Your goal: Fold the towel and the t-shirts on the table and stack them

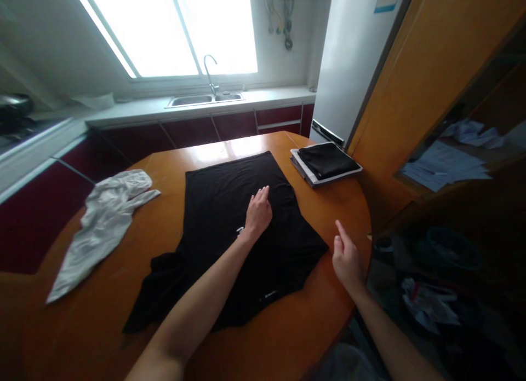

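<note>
A black T-shirt lies spread flat on the round orange table. My left hand rests palm down on the middle of the shirt, fingers together and flat. My right hand hovers just off the shirt's right edge above the table, fingers loosely apart and holding nothing. A small white print shows on the shirt beside my left wrist.
A crumpled white garment lies at the table's left. A folded stack of clothes, black on top, sits at the far right edge. Behind are a counter with a sink, a fridge and an orange cabinet.
</note>
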Action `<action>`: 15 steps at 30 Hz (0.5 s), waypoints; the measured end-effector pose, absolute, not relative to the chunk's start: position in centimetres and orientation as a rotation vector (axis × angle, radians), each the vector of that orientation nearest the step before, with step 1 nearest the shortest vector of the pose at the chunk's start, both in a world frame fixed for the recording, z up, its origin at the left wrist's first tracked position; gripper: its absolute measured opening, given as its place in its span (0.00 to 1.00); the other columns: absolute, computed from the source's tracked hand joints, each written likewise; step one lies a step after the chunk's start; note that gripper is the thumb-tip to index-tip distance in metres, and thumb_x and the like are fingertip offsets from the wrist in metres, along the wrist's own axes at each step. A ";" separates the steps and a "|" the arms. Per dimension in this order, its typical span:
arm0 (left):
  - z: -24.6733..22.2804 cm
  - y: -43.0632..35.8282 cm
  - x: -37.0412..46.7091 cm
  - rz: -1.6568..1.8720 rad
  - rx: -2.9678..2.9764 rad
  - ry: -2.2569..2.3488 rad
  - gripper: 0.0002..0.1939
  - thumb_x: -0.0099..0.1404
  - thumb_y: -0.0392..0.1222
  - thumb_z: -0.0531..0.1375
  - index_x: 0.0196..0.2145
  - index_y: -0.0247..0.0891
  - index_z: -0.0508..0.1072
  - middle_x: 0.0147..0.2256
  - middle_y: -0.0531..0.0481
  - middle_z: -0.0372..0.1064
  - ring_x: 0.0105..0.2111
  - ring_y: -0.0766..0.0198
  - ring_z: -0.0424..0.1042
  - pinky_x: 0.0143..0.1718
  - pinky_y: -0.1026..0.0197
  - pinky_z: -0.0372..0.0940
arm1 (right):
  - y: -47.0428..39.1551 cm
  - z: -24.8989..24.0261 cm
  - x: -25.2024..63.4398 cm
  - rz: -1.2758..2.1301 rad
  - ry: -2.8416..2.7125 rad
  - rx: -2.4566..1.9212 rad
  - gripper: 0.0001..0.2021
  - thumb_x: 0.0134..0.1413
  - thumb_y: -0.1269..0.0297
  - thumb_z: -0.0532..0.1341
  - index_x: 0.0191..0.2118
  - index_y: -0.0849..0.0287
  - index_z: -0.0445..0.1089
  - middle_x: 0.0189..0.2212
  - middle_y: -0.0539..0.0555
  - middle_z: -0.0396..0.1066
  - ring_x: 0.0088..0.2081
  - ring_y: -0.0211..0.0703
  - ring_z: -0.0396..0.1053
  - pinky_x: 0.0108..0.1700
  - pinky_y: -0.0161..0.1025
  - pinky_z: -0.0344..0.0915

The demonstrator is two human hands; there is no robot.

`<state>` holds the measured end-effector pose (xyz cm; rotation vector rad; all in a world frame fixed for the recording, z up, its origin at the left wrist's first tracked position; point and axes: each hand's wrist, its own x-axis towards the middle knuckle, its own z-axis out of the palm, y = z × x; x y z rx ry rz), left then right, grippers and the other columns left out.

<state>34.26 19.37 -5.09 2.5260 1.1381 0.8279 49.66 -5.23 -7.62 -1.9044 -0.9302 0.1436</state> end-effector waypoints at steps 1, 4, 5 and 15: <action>-5.0 18.8 34.4 0.788 2.603 1.020 0.28 0.71 0.31 0.47 0.68 0.37 0.60 0.67 0.41 0.58 0.68 0.56 0.55 0.69 0.46 0.52 | -5.3 -7.6 49.8 0.137 -0.906 -1.900 0.28 0.69 0.60 0.46 0.68 0.67 0.59 0.65 0.65 0.62 0.66 0.51 0.61 0.66 0.52 0.59; -5.3 16.8 34.9 0.553 2.798 0.662 0.26 0.75 0.42 0.48 0.69 0.43 0.59 0.70 0.46 0.53 0.71 0.56 0.48 0.70 0.44 0.46 | -5.2 -7.5 49.8 0.106 -1.002 -1.864 0.27 0.69 0.62 0.45 0.69 0.65 0.57 0.67 0.63 0.59 0.68 0.48 0.57 0.68 0.51 0.56; -5.5 16.2 35.0 0.466 2.839 0.589 0.26 0.76 0.47 0.49 0.69 0.45 0.58 0.70 0.47 0.50 0.71 0.55 0.45 0.70 0.42 0.44 | -5.2 -7.4 49.6 0.098 -1.091 -1.853 0.27 0.70 0.63 0.44 0.70 0.64 0.56 0.68 0.62 0.57 0.69 0.46 0.54 0.69 0.51 0.55; -6.3 15.4 35.2 0.251 2.920 0.575 0.30 0.75 0.59 0.48 0.71 0.54 0.53 0.73 0.51 0.42 0.72 0.50 0.39 0.70 0.38 0.39 | -8.3 -7.8 47.8 -0.012 -1.760 -2.164 0.36 0.70 0.48 0.50 0.74 0.61 0.43 0.72 0.62 0.45 0.72 0.55 0.44 0.71 0.62 0.41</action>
